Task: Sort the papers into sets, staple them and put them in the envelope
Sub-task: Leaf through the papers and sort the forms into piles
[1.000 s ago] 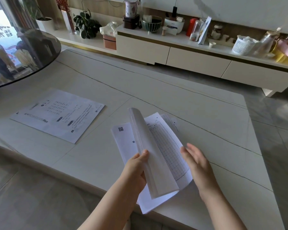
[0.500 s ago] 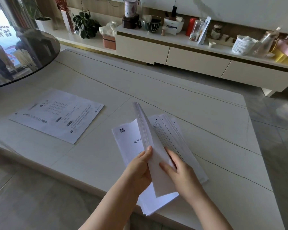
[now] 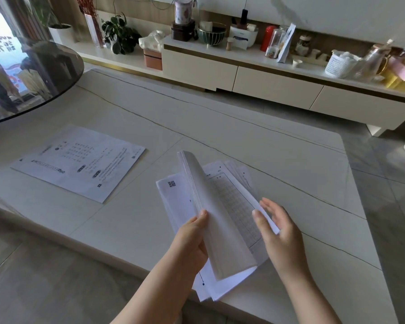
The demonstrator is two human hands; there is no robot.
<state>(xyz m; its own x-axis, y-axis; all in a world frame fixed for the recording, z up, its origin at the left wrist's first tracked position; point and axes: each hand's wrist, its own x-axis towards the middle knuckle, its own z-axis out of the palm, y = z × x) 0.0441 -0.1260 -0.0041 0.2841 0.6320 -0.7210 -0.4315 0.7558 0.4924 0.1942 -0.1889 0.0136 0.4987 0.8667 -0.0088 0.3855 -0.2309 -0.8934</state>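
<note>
A stack of white papers lies at the near edge of the pale table, hanging slightly over it. My left hand grips a lifted bundle of the upper sheets, curled up and to the left, thumb on top. A sheet printed with a grid is exposed underneath, on the right. My right hand hovers over that sheet's right edge with fingers loosely spread, holding nothing. A separate printed sheet lies flat on the table to the left. No stapler or envelope is visible.
A round dark glass tabletop overhangs the far left corner. A low white cabinet crowded with jars, bowls and a basket runs along the back wall. Tiled floor lies to the right of the table and below its near edge.
Half a second ago my right hand was pinching the lifted bundle together with the left. It has let go and moved right, and the grid sheet lies uncovered again.
</note>
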